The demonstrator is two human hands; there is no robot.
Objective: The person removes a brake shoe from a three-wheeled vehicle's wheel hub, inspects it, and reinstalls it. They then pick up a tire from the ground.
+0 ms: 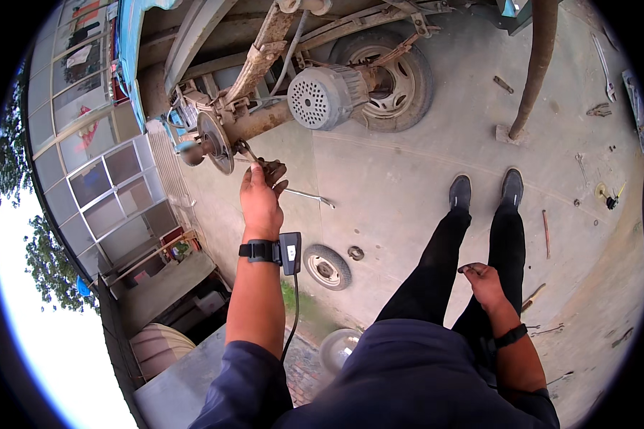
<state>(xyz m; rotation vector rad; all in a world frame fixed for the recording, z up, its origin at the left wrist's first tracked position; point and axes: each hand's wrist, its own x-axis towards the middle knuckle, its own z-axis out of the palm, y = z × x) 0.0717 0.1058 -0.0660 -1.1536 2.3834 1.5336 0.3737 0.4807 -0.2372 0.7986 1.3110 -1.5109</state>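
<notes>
two hands: left (261,194) grips steel wrench (249,153) (at rusty hub (215,141)), right (484,280) loosely curled.

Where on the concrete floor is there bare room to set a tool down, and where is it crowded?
Bare concrete lies open between the electric motor, the wrench on the floor and the shoes. Crowded: around the left hand at the brake hub, and the tool-strewn right side.
</notes>
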